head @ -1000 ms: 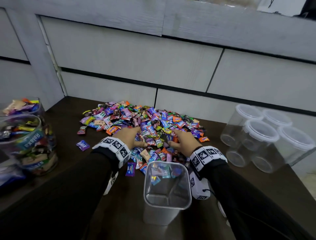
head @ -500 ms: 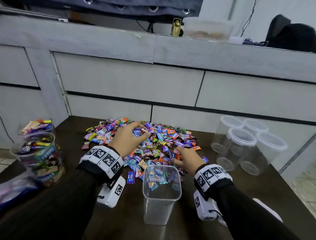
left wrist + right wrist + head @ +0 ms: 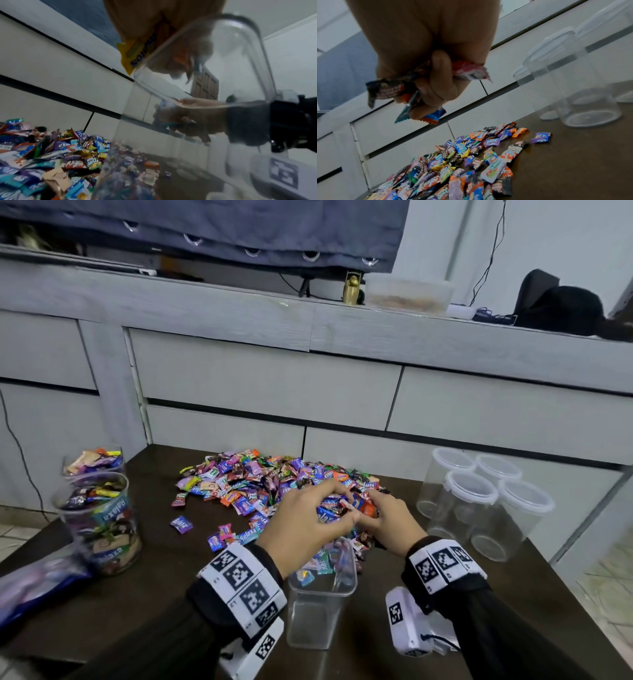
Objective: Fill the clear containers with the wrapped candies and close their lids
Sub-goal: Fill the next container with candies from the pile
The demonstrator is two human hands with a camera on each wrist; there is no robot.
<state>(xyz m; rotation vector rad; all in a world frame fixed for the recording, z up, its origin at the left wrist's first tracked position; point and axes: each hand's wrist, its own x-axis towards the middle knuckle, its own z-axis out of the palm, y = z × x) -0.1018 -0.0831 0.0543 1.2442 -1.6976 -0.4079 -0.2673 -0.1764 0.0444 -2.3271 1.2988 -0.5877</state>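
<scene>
A heap of wrapped candies (image 3: 260, 484) covers the back of the dark table (image 3: 164, 573). In front of it stands an open clear container (image 3: 320, 607) with a few candies inside. My left hand (image 3: 308, 522) and right hand (image 3: 387, 517) are held together just above its mouth, each gripping a handful of candies. The right wrist view shows curled fingers (image 3: 435, 86) clutching several wrappers over the heap (image 3: 462, 162). In the left wrist view the container (image 3: 197, 121) is close up, with my left hand (image 3: 164, 44) holding a yellow wrapper above its rim.
Two candy-filled clear containers (image 3: 102, 518) without lids stand at the left, beside a blue packet (image 3: 37, 583). Several empty lidded clear containers (image 3: 479, 508) stand at the right. Grey drawer fronts (image 3: 267, 385) rise behind the table. Loose candies (image 3: 181, 523) lie left of the open container.
Both hands lifted off the heap with candies gripped and came together above the open container. The head view tilted upward.
</scene>
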